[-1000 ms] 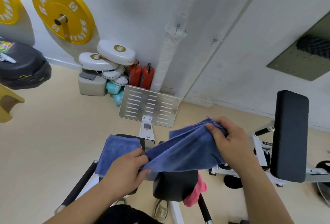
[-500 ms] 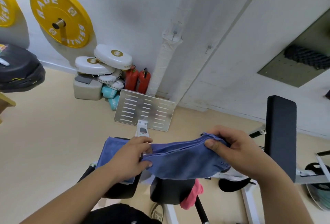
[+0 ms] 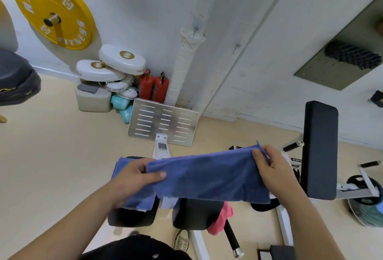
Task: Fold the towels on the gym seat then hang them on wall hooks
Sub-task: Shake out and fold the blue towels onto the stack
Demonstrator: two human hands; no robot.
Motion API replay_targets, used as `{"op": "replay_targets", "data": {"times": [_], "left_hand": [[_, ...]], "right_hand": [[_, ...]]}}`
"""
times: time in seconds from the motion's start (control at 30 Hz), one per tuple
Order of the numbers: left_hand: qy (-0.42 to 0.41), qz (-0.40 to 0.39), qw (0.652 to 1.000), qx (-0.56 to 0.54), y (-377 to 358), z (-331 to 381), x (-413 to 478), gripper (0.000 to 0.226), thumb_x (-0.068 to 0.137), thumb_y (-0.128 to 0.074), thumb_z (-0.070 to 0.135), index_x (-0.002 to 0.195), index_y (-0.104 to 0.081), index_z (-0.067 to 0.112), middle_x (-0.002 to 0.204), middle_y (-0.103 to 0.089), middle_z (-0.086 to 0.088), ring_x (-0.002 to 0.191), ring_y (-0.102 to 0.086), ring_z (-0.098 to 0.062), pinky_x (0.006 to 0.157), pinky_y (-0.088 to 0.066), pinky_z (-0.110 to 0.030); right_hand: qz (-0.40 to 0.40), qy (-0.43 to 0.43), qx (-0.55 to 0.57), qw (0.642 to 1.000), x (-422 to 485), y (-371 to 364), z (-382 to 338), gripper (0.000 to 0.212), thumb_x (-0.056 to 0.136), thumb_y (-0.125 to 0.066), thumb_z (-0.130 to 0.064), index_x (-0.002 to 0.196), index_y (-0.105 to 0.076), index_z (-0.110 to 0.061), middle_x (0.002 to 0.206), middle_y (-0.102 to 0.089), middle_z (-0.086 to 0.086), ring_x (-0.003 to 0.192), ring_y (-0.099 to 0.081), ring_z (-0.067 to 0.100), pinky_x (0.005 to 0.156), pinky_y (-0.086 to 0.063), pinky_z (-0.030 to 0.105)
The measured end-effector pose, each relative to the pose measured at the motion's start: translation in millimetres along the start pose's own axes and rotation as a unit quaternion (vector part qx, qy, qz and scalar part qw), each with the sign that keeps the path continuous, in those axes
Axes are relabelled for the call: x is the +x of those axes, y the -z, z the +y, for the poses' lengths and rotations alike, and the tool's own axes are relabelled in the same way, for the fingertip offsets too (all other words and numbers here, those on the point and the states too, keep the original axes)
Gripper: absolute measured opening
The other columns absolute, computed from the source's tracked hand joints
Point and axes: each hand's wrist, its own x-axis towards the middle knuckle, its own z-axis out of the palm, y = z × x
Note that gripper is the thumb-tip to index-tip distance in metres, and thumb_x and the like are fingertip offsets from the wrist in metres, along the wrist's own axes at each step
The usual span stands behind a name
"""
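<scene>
1. Folding is the step in hand: the blue towel is held stretched in the air between both hands, above the black seat pads. It appears to be already doubled into a long band.
2. The left hand pinches the towel's left end, thumb on top. The right hand pinches the upper right corner, thumb in front.
3. The next move probably calls for bringing the two ends together with the edges kept even. After that the towel goes to one of the wall hooks, which are well apart from it.
4. A second blue towel lies on the left pad, partly under the left hand. A pink cloth hangs beside the right pad.
5. The fingers behind the held towel are hidden, and its number of layers cannot be told. The hooks are small and faint, and the held towel covers most of the right pad.
</scene>
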Motion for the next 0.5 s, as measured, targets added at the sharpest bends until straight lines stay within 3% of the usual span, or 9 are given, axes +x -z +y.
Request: {"op": "replay_targets", "data": {"times": [0.07,0.13,0.23,0.3,0.37,0.43,0.5], "left_hand": [[0.025,0.043,0.995,-0.083,6,-2,-2,0.03,0.085,-0.082,0.031,0.111,-0.076,0.016,0.108,-0.079,-0.011,0.106,-0.073,-0.028,0.1,-0.053,-0.049],[0.02,0.131,0.991,-0.001,7,-5,0,0.018,0.092,-0.075,0.032,0.102,-0.076,0.018,0.097,-0.08,-0.006,0.093,-0.073,-0.022,0.093,-0.056,-0.049],[0.011,0.24,0.963,0.123,5,-2,-2,0.013,0.093,-0.07,0.033,0.087,-0.073,0.022,0.081,-0.076,0.002,0.082,-0.069,-0.021,0.076,-0.055,-0.038],[-0.005,0.258,0.958,0.126,2,8,-7,0.012,0.094,-0.067,0.029,0.085,-0.073,0.024,0.079,-0.075,0.005,0.077,-0.067,-0.015,0.07,-0.051,-0.029],[-0.027,0.249,0.956,0.152,-5,18,-15,0.016,0.094,-0.064,0.03,0.083,-0.073,0.023,0.075,-0.073,0.002,0.067,-0.061,-0.009,0.073,-0.048,-0.026],[-0.046,0.229,0.956,0.179,-15,25,-21,0.02,0.095,-0.061,0.033,0.081,-0.072,0.024,0.073,-0.07,-0.002,0.059,-0.055,-0.006,0.069,-0.046,-0.02],[-0.064,0.213,0.957,0.187,-27,29,-26,0.021,0.097,-0.06,0.033,0.082,-0.072,0.025,0.075,-0.07,-0.001,0.063,-0.061,-0.007,0.064,-0.047,-0.017]], "right_hand": [[-0.003,-0.043,0.05,0.998,-1,-19,11,0.024,0.105,-0.051,-0.04,0.089,-0.059,-0.023,0.08,-0.063,0.0,0.078,-0.06,0.021,0.065,-0.041,0.031],[-0.016,-0.094,0.109,0.989,-2,-45,17,0.026,0.103,-0.054,-0.043,0.091,-0.061,-0.022,0.085,-0.065,0.002,0.079,-0.061,0.019,0.068,-0.046,0.031],[-0.033,-0.154,0.18,0.971,-6,-85,20,0.029,0.1,-0.059,-0.048,0.096,-0.065,-0.019,0.095,-0.071,0.014,0.082,-0.068,0.022,0.072,-0.059,0.044],[-0.065,-0.177,0.226,0.956,-11,-111,12,0.03,0.099,-0.062,-0.047,0.101,-0.067,-0.017,0.1,-0.075,0.015,0.091,-0.074,0.026,0.083,-0.063,0.055],[-0.108,-0.183,0.269,0.939,-19,-134,-5,0.027,0.099,-0.064,-0.042,0.103,-0.068,-0.016,0.101,-0.076,0.012,0.096,-0.075,0.03,0.082,-0.063,0.057],[-0.148,-0.156,0.296,0.931,-26,-154,-24,0.026,0.099,-0.065,-0.038,0.105,-0.069,-0.013,0.1,-0.076,0.014,0.094,-0.075,0.031,0.072,-0.065,0.047],[-0.19,-0.133,0.327,0.916,-33,-171,-38,0.026,0.101,-0.063,-0.036,0.109,-0.069,-0.012,0.102,-0.078,0.014,0.095,-0.077,0.028,0.067,-0.062,0.037]]}}
